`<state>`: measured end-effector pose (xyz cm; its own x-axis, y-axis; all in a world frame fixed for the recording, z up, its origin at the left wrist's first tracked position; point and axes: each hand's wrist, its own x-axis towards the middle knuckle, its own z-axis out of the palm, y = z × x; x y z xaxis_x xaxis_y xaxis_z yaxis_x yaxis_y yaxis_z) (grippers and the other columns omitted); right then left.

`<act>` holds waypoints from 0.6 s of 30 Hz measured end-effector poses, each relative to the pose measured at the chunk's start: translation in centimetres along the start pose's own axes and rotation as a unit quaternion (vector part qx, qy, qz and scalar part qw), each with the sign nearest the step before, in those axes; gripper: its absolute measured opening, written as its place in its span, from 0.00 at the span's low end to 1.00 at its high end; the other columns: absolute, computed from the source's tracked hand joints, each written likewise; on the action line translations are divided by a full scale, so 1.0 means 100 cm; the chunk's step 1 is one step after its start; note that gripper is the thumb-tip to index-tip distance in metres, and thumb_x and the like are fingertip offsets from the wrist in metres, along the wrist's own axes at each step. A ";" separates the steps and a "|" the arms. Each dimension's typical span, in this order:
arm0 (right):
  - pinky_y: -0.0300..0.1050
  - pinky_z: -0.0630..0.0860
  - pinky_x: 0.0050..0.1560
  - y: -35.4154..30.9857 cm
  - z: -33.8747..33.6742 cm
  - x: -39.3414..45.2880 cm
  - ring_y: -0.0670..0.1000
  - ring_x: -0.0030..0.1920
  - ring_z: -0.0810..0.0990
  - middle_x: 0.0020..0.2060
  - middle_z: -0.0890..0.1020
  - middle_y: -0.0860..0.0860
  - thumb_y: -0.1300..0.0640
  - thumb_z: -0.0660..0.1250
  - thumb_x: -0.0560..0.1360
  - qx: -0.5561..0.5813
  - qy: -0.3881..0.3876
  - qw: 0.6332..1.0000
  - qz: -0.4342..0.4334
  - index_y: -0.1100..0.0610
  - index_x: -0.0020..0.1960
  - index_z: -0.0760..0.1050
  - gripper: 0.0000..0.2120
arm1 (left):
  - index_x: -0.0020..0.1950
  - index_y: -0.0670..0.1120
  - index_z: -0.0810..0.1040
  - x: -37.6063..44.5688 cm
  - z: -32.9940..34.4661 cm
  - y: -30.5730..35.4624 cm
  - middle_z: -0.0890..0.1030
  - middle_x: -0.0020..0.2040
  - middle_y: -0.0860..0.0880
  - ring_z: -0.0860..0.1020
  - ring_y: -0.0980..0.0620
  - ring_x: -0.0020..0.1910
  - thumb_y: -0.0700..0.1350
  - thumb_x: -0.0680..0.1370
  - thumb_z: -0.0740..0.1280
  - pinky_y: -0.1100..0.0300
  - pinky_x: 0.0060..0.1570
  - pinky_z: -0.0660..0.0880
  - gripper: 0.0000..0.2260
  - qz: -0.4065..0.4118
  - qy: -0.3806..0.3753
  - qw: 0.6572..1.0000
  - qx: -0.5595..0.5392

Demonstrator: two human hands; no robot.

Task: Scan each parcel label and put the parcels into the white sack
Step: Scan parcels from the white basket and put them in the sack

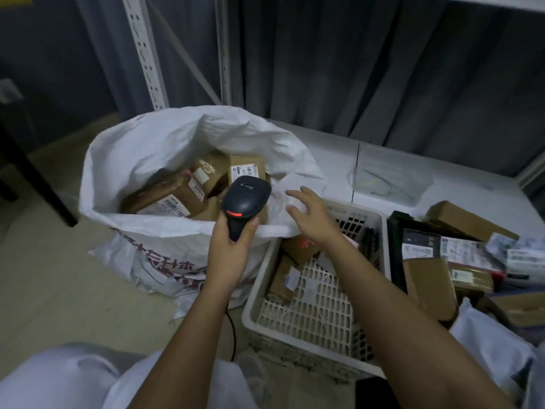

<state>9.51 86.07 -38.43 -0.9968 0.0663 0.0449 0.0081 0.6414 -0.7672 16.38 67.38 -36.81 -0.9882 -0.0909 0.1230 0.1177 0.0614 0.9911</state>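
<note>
- Dark grey curtains (339, 69) hang behind a white metal shelving upright (146, 54), above a pale floor (59, 290) in dim light.
- On that floor stands the white sack (141, 149), its mouth wide open and red printed characters on its lower front.
- Several brown cardboard parcels (165, 196) with white labels lie inside the sack, piled against one another.
- The left hand (233, 243) grips the handle of a black barcode scanner (246, 196), fingers curled round it, thumb on the right side; the scanner's head sits over the sack's mouth.
- The right hand (309, 214) hovers empty over the sack's near right rim, fingers spread and relaxed; whether the fingertips touch the fabric is hard to judge.
- Just right of the sack sits a white perforated plastic crate (309, 314) holding a few small parcels (284, 278) at its far left end.
- Further right, a dark bin (395, 246) is heaped with more boxes and mailers.
- A clear plastic bag (389, 178) lies on the white platform beyond the crate.
</note>
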 end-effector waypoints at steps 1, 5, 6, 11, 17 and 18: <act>0.52 0.57 0.74 0.013 -0.001 -0.008 0.54 0.74 0.60 0.73 0.65 0.55 0.56 0.63 0.80 0.019 0.042 0.999 -0.006 0.50 0.67 0.74 0.16 | 0.66 0.54 0.71 0.000 0.002 -0.001 0.79 0.60 0.49 0.77 0.51 0.59 0.47 0.77 0.68 0.57 0.60 0.73 0.18 -0.003 -0.018 1.000 0.003; 0.31 0.68 0.57 0.069 -0.010 -0.048 0.46 0.58 0.70 0.64 0.72 0.57 0.63 0.64 0.79 0.080 0.169 0.980 0.070 0.57 0.61 0.76 0.12 | 0.63 0.60 0.70 -0.003 0.021 -0.010 0.78 0.60 0.55 0.76 0.57 0.59 0.48 0.77 0.68 0.61 0.57 0.73 0.16 -0.003 -0.101 0.995 0.027; 0.33 0.68 0.56 0.085 -0.012 -0.056 0.46 0.57 0.70 0.62 0.72 0.56 0.64 0.63 0.78 0.071 0.177 0.977 0.098 0.58 0.61 0.76 0.12 | 0.62 0.62 0.70 -0.003 0.027 -0.013 0.78 0.59 0.57 0.76 0.60 0.59 0.49 0.77 0.68 0.63 0.56 0.72 0.16 -0.005 -0.123 0.992 0.031; 0.56 0.76 0.54 0.157 -0.012 -0.065 0.61 0.52 0.77 0.52 0.79 0.61 0.65 0.64 0.77 0.031 0.178 0.963 0.198 0.62 0.58 0.77 0.10 | 0.58 0.66 0.68 -0.004 0.067 -0.028 0.77 0.59 0.57 0.75 0.62 0.58 0.49 0.77 0.68 0.66 0.55 0.72 0.16 -0.022 -0.199 0.979 0.041; 0.53 0.75 0.58 0.211 0.010 -0.036 0.60 0.58 0.77 0.61 0.77 0.60 0.61 0.65 0.77 0.001 0.115 0.963 0.245 0.61 0.65 0.74 0.17 | 0.57 0.62 0.70 0.017 0.116 -0.043 0.78 0.54 0.60 0.75 0.68 0.52 0.46 0.77 0.68 0.73 0.48 0.71 0.14 -0.039 -0.247 0.967 0.039; 0.53 0.73 0.62 0.217 0.015 -0.026 0.60 0.62 0.75 0.63 0.75 0.60 0.61 0.65 0.77 0.005 0.096 0.966 0.238 0.61 0.68 0.72 0.19 | 0.56 0.62 0.71 0.024 0.121 -0.044 0.78 0.53 0.60 0.76 0.68 0.52 0.46 0.77 0.69 0.73 0.47 0.71 0.14 -0.039 -0.250 0.967 0.040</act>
<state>12.13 98.70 -56.16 -0.8467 0.4941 -0.1974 0.4611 0.4962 -0.7356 12.31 78.96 -41.44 -0.9201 0.3914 -0.0113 0.0530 0.1529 0.9868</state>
